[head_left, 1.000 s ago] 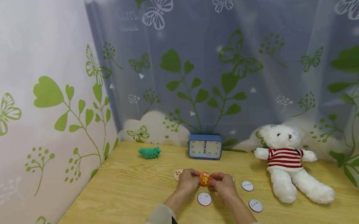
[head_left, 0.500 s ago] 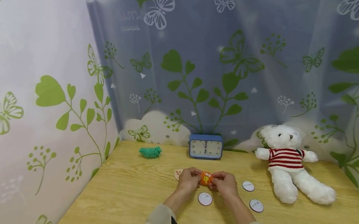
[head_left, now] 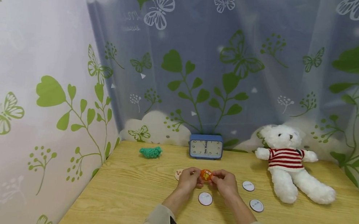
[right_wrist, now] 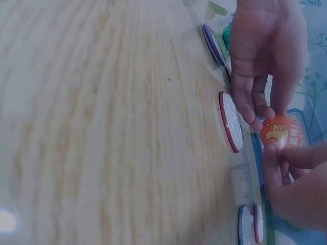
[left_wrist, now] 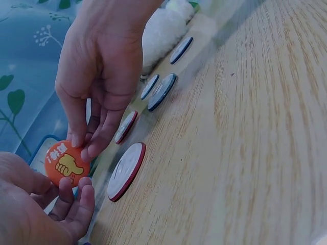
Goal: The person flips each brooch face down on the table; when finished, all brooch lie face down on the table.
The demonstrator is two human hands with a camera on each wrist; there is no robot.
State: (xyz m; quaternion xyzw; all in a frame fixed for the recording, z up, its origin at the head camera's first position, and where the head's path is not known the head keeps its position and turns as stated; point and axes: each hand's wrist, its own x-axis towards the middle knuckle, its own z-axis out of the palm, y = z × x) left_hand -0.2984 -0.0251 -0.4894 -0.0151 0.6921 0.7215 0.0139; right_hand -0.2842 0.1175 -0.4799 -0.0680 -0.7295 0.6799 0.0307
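An orange round pin badge [head_left: 206, 175] with a yellow thumbs-up hand printed on it is held just above the table, its printed face toward the head camera. My left hand [head_left: 189, 178] pinches its left edge, while my right hand [head_left: 225, 183] pinches the right edge. In the left wrist view the badge [left_wrist: 67, 163] sits between the fingertips of both hands. Below the hands a white-backed badge [head_left: 205, 198] with a red rim lies face down. A beige patterned disc [head_left: 178, 174] is partly hidden behind my left hand.
Two more face-down badges lie to the right, one farther back [head_left: 248, 186] and one nearer [head_left: 256, 205]. Along the back are a green yarn-like bundle [head_left: 150, 152], a blue clock [head_left: 205, 147] and a white teddy bear [head_left: 284, 159] in a striped shirt. A patterned curtain borders the table.
Both hands have lifted the orange badge slightly and turned it, so its printed picture has rotated and tilted. Both keep their hold. The other badges stay where they were.
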